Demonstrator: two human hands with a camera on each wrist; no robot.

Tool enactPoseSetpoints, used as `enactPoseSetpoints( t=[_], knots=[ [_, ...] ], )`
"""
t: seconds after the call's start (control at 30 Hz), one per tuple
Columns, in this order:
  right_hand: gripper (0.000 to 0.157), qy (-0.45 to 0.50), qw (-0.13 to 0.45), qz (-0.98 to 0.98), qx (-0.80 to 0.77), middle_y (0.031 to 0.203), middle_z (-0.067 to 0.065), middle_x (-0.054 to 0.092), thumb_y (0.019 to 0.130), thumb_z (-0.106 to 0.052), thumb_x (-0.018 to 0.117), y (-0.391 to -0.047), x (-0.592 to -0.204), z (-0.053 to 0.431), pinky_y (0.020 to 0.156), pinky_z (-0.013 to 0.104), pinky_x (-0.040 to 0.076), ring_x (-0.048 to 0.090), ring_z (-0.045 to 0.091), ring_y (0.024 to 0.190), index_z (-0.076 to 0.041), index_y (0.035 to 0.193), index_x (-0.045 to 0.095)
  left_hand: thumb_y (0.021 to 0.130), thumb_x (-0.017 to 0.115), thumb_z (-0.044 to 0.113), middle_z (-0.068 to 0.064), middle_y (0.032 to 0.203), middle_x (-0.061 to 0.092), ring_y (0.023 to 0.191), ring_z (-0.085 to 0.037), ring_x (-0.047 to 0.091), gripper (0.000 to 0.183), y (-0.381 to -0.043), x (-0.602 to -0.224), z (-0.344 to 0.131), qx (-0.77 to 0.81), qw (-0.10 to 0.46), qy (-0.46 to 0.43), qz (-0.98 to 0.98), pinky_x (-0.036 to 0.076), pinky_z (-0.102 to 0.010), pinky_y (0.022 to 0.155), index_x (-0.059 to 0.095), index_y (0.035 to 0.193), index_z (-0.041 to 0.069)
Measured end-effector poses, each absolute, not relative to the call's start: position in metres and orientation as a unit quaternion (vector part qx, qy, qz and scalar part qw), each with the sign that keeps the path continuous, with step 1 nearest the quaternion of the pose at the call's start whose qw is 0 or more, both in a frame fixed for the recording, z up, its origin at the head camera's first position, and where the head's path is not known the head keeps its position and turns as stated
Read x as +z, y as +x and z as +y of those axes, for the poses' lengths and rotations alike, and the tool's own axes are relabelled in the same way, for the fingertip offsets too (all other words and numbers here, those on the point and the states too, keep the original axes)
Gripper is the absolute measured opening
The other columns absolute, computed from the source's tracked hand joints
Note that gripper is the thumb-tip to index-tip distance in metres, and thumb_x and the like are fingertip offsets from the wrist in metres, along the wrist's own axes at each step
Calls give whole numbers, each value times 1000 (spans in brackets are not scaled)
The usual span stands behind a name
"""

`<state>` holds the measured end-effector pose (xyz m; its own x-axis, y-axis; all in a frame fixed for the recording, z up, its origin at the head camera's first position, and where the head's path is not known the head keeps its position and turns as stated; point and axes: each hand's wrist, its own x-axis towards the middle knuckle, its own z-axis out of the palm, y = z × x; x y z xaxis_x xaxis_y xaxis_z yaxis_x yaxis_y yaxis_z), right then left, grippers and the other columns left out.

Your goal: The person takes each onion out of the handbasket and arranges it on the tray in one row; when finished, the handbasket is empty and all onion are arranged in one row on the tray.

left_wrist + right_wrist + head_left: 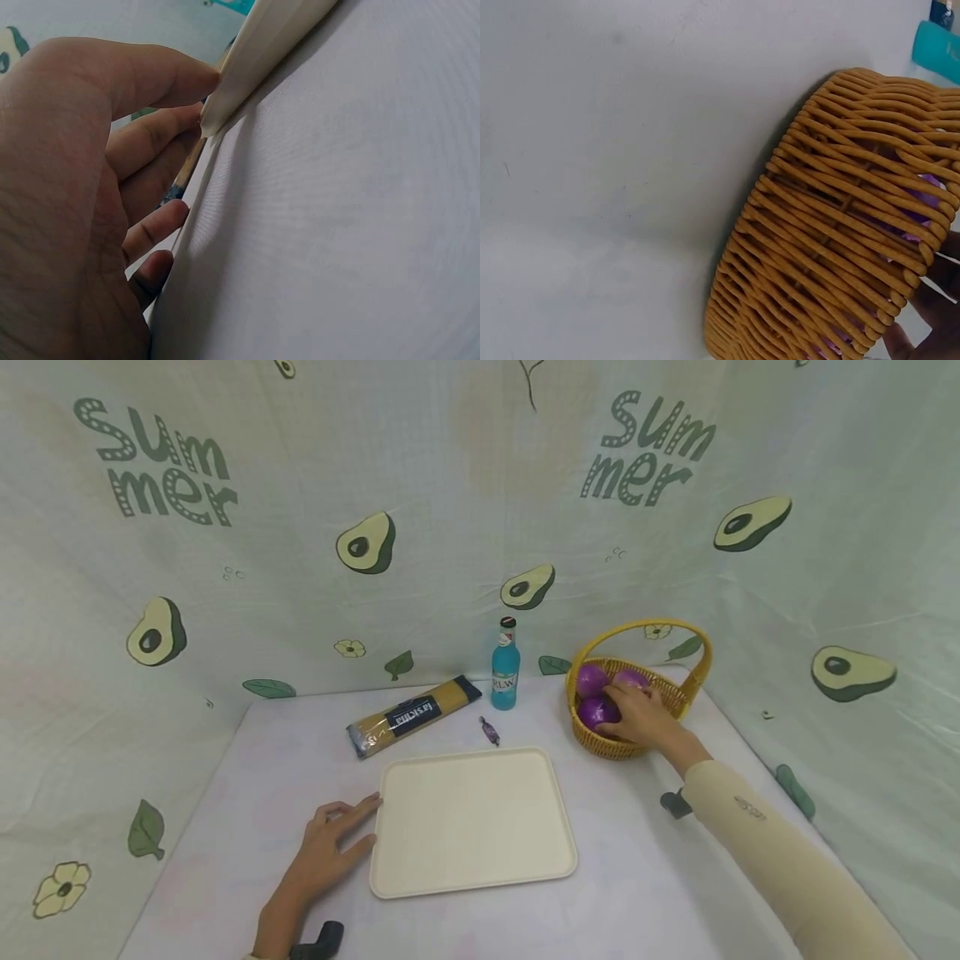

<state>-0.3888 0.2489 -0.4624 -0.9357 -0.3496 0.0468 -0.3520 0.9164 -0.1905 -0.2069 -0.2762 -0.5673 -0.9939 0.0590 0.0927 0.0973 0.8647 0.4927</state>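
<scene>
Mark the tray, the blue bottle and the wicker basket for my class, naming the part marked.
Tray (474,822): head view, middle of its flat surface.
Blue bottle (506,662): head view, upper part of its body.
Wicker basket (832,225): right wrist view, woven outer wall.

My right arm (787,852) is stretched way out, right hand (639,714) palm-down with the fingers (617,693) kinda curved. My left hand (330,847) is closer in, thumb (358,852) and index finger (362,812) spread apart.
</scene>
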Motion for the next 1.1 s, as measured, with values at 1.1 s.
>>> enactPoseSetpoints(
  t=[1.1],
  knots=[
    [73, 206, 24, -971, 119, 139, 30, 51, 86, -39, 79, -389, -451, 249, 99, 62, 26, 41, 47, 130, 7, 137, 52, 94, 60, 53, 10, 145, 55, 133, -28, 34, 57, -206, -563, -274, -263, 28, -38, -964, 28, -65, 106, 49, 148, 39]
  ],
)
